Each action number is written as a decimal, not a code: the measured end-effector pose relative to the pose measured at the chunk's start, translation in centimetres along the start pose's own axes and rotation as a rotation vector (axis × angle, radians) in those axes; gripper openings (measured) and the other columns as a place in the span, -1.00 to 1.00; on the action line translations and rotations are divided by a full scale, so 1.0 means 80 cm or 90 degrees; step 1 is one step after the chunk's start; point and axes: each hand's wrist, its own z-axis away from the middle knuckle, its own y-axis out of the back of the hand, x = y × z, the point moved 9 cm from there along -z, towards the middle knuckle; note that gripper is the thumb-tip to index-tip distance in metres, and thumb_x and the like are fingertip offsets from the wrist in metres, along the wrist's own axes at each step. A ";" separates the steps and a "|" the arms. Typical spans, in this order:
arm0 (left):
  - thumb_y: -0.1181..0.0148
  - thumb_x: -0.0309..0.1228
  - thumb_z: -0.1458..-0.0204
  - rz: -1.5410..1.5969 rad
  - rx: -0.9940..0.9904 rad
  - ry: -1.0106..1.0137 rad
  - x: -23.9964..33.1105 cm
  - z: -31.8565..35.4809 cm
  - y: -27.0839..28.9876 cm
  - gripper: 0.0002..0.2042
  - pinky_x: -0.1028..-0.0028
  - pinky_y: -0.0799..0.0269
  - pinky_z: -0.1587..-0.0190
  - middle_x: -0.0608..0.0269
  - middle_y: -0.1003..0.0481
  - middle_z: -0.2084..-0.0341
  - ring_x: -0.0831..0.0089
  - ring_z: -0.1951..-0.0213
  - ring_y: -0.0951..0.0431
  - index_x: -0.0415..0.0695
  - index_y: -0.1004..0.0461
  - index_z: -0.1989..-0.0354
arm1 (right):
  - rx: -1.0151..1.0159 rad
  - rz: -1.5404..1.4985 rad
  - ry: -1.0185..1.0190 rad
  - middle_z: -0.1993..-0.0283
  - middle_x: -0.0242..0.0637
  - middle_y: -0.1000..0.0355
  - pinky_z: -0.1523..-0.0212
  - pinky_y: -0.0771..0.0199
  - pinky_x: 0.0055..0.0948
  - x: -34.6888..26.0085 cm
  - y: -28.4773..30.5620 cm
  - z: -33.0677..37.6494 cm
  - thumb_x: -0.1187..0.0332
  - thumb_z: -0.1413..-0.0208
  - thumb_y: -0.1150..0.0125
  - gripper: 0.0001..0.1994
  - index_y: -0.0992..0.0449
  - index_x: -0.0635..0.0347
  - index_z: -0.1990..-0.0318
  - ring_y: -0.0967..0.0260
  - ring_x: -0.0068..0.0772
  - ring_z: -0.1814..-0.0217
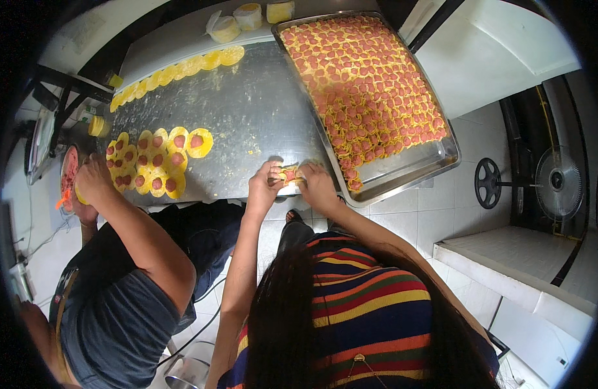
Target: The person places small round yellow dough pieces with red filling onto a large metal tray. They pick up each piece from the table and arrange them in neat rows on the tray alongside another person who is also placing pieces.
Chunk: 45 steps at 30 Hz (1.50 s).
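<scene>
Close to the front edge of the metal table (237, 107), my left hand (264, 187) and my right hand (317, 188) pinch an open-topped dumpling (288, 175) between their fingertips. Its yellow wrapper is gathered around pink filling. Right of my hands, a large metal tray (402, 166) carries tight rows of similar dumplings (376, 91), with bare metal along its near end. Off to the left lie overlapping yellow wrappers (198, 148), each topped with a ball of pink filling (177, 157). A curved row of plain wrappers (182, 68) runs along the table's far side.
At my left, a co-worker in a dark shirt (117, 318) has a hand (94, 181) beside a bowl of pink filling (70, 170). Bagged wrapper stacks (248, 17) stand behind the table. A fan (558, 178) is at far right; a metal pot (187, 373) sits low left.
</scene>
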 end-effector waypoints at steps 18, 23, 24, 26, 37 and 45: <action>-0.36 -0.64 0.32 -0.116 0.057 -0.070 0.029 0.029 -0.003 -0.60 0.44 -0.52 0.37 0.02 -0.52 0.37 0.35 0.39 -0.58 -0.26 -0.43 0.22 | -0.030 -0.136 -0.055 0.23 0.04 -0.40 0.25 -0.36 -0.12 0.011 0.002 -0.002 0.57 0.19 -0.16 -0.71 -0.35 0.24 0.22 -0.37 0.11 0.22; -0.36 -0.65 0.32 -0.081 0.022 -0.029 0.010 0.023 -0.006 -0.58 0.46 -0.53 0.35 0.04 -0.52 0.36 0.38 0.39 -0.58 -0.26 -0.43 0.18 | 0.025 -0.112 0.021 0.27 0.01 -0.40 0.25 -0.38 -0.14 0.004 0.000 -0.001 0.57 0.20 -0.17 -0.68 -0.36 0.24 0.19 -0.38 0.09 0.23; -0.36 -0.64 0.32 -0.095 0.015 -0.030 0.009 0.022 -0.009 -0.57 0.46 -0.53 0.35 0.04 -0.52 0.36 0.37 0.39 -0.58 -0.26 -0.43 0.18 | 0.010 -0.117 0.012 0.27 0.00 -0.40 0.23 -0.38 -0.13 0.008 -0.006 -0.003 0.57 0.20 -0.18 -0.66 -0.36 0.24 0.17 -0.38 0.09 0.23; -0.36 -0.64 0.32 -0.144 0.014 -0.039 0.012 0.022 -0.011 -0.58 0.46 -0.52 0.35 0.05 -0.53 0.40 0.35 0.41 -0.58 -0.25 -0.44 0.18 | -0.016 -0.120 0.000 0.26 0.00 -0.39 0.21 -0.39 -0.14 0.018 -0.015 -0.004 0.56 0.22 -0.19 -0.64 -0.36 0.25 0.15 -0.37 0.08 0.22; -0.36 -0.55 0.28 -0.184 0.035 -0.084 0.014 0.030 -0.015 -0.64 0.36 -0.48 0.37 0.02 -0.53 0.49 0.20 0.44 -0.58 -0.17 -0.48 0.21 | -0.076 -0.063 -0.019 0.13 -0.06 -0.36 0.09 -0.35 -0.17 0.008 -0.018 0.003 0.55 0.22 -0.17 -0.62 -0.38 0.23 0.12 -0.33 0.05 0.10; -0.34 -0.56 0.28 -0.193 0.069 -0.172 0.041 0.037 -0.004 -0.66 0.32 -0.46 0.35 0.01 -0.50 0.44 0.18 0.41 -0.55 -0.16 -0.48 0.23 | -0.001 -0.057 0.073 0.15 -0.01 -0.35 0.15 -0.39 -0.16 -0.013 0.011 0.004 0.57 0.19 -0.11 -0.73 -0.39 0.30 0.22 -0.35 0.05 0.14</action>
